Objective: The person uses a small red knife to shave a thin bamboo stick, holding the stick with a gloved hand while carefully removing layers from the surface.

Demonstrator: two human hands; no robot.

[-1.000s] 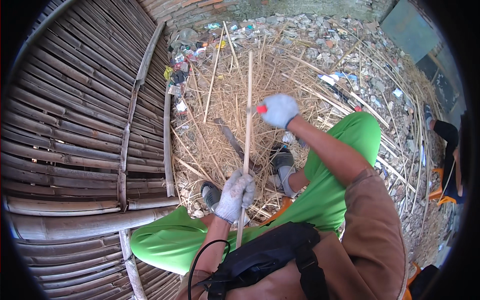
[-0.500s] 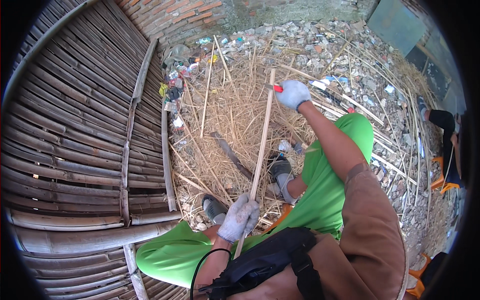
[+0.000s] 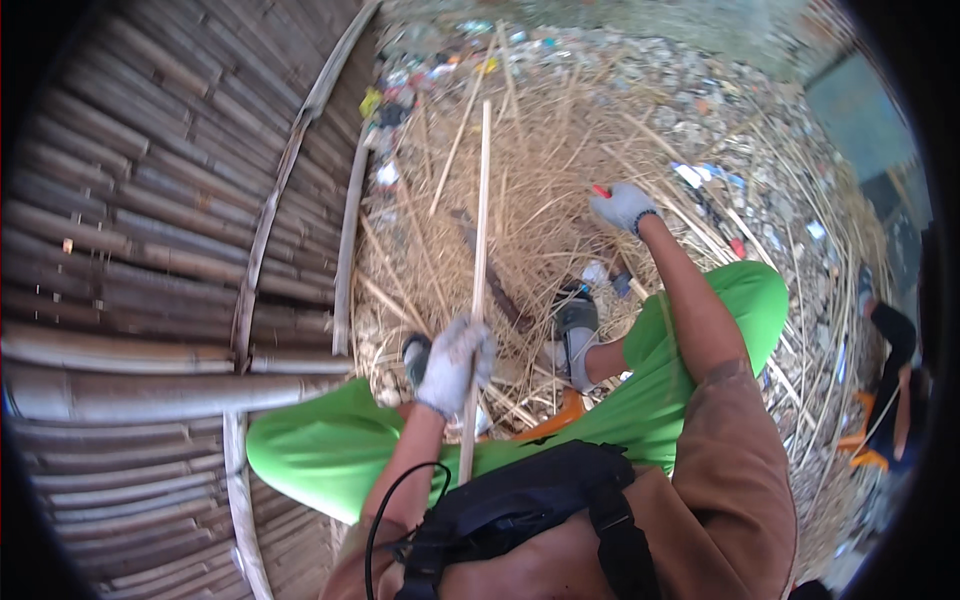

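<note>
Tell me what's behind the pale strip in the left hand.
Behind the pale strip show straw-like scraps, a dark flat piece crossing beneath and, lower down, green trousers. Whatever the left hand and strip cover cannot be seen.

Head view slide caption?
Gloved left hand grips a long pale strip; gloved right hand, apart from it, holds a red object.

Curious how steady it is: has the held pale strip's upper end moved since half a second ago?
Yes: the held pale strip has swung left at its upper end, nearer the bamboo panel.
</note>
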